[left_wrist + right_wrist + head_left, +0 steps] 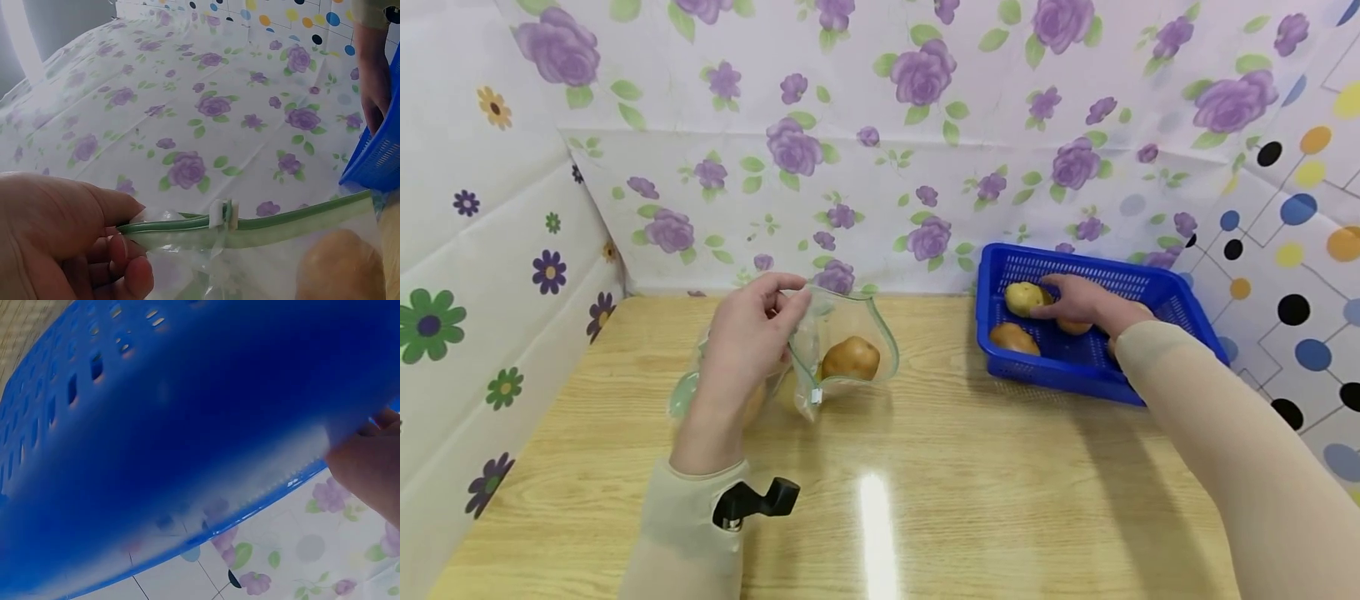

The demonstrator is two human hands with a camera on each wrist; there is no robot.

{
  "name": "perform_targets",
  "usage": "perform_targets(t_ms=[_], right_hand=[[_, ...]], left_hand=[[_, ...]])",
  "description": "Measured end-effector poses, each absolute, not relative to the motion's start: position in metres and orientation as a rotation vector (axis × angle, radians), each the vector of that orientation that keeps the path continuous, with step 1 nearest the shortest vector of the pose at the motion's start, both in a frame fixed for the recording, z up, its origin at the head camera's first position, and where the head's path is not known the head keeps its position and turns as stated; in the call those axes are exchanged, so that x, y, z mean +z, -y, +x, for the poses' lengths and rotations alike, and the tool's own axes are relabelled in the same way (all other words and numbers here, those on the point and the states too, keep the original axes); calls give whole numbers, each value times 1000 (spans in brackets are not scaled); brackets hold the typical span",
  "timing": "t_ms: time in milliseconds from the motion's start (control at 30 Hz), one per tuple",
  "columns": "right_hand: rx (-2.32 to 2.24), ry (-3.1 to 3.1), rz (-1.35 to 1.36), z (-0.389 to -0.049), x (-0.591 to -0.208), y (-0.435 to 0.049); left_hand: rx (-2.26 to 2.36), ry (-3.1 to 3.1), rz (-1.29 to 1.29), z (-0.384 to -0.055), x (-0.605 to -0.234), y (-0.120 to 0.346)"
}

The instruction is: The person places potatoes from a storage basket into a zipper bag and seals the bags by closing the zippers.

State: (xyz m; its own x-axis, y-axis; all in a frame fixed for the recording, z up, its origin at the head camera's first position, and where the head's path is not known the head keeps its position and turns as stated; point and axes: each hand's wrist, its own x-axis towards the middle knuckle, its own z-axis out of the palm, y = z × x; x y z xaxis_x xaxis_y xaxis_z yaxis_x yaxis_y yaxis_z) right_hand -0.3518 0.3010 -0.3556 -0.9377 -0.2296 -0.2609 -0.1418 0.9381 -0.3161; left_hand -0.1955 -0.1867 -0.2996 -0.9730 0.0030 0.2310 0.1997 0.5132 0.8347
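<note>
In the head view my left hand (741, 342) pinches the rim of a clear zip bag (883, 333) with green edging between thumb and fingers. The bag's mouth gapes, and a brown potato (852, 359) lies inside it. A white slider (217, 214) sits on the zip near my left fingertips in the left wrist view. Over at the right, my right hand (1078, 302) reaches into a blue basket (1075, 377), thumb and finger on either side of a yellowish potato (1022, 298). The right wrist view shows mostly basket wall, hiding that grip.
Another brown potato (1015, 338) lies in the basket's near left corner, and more are partly hidden under my right hand and forearm. Left of the bag, a clear package with a green patch (683, 395) is partly behind my left forearm. Flowered sheeting (850, 167) backs the wooden table (970, 500).
</note>
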Motion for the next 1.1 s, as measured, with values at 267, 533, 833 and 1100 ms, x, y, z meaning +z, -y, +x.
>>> perform_targets(t_ms=[267, 533, 833, 1100], right_hand=[[-424, -2774, -316, -354, -362, -299], [-418, -2783, -379, -357, -364, -301], [-683, -2674, -298, -358, -369, -297], [-786, -2663, -290, -355, -377, -294]], left_hand=[[-1400, 2579, -227, -195, -303, 185], [-1499, 2461, -198, -197, -304, 175], [-1656, 2215, -187, -214, -307, 161], [-1755, 2059, -223, -221, -308, 157]])
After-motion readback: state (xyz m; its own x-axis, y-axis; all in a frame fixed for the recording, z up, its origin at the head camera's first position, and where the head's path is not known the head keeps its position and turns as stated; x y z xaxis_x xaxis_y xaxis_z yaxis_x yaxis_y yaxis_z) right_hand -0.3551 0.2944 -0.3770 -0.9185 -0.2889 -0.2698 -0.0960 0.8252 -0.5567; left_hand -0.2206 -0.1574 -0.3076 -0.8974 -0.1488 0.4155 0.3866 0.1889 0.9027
